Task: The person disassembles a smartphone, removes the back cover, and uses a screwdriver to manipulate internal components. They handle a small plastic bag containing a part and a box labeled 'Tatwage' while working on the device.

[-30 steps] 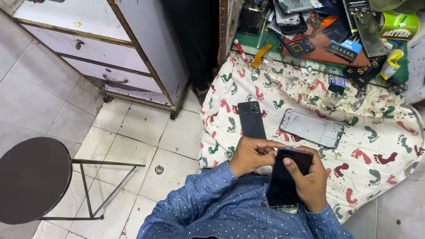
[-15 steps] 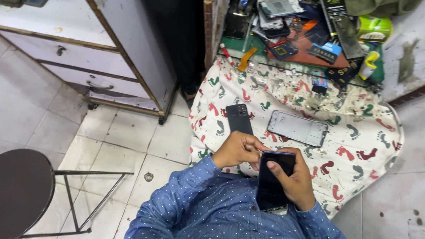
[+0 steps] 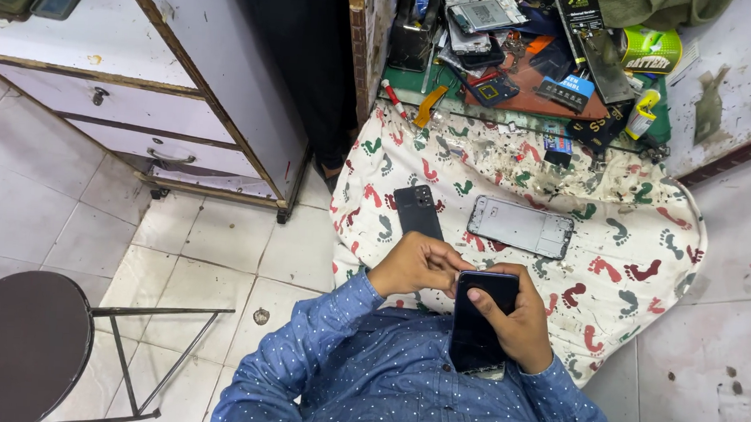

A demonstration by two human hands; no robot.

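My right hand (image 3: pixel 521 324) grips a dark smartphone (image 3: pixel 477 326) upright over my lap, with the thumb across its glossy face. My left hand (image 3: pixel 416 261) is curled at the phone's top left corner, fingertips pinching that edge. Both arms wear a blue dotted shirt (image 3: pixel 382 385). Just beyond my hands, a black phone back cover (image 3: pixel 416 209) and a silver phone frame (image 3: pixel 520 226) lie flat on a white cloth printed with coloured footprints (image 3: pixel 635 227).
A cluttered workbench (image 3: pixel 531 81) with phone parts, tools and small boxes runs along the top. A white cabinet with drawers (image 3: pixel 138 110) stands at the left. A round dark stool (image 3: pixel 15 345) sits on the tiled floor at lower left.
My hands and the phone keep the same hold. The view has drifted, so the stool slid left and the bench moved up in the frame.
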